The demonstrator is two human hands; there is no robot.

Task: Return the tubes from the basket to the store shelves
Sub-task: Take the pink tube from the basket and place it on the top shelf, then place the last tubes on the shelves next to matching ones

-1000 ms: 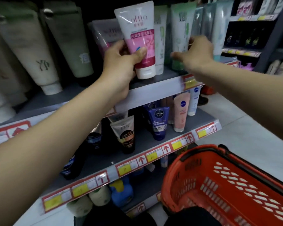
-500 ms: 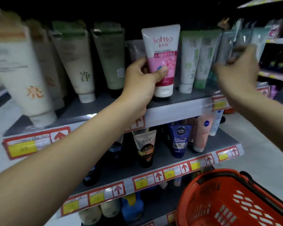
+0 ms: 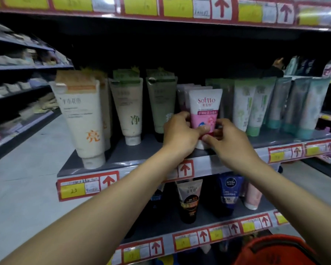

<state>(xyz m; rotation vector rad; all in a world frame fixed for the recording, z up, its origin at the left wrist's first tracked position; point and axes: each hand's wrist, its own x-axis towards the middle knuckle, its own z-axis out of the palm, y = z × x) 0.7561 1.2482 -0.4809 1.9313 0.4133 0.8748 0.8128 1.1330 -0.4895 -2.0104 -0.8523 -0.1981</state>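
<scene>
The Softto tube (image 3: 204, 111) is smooth glossy plastic, white over a pink band, and runs from a flat crimped end to a round white cap. It stands upright on the grey shelf (image 3: 122, 161), long axis vertical, cap down, label outward, beside a sage-green tube (image 3: 161, 104). The left hand (image 3: 180, 134) wraps its left side, thumb across the front. The right hand (image 3: 231, 142), half a second ago away among the grey tubes (image 3: 279, 104), now pinches its lower right.
</scene>
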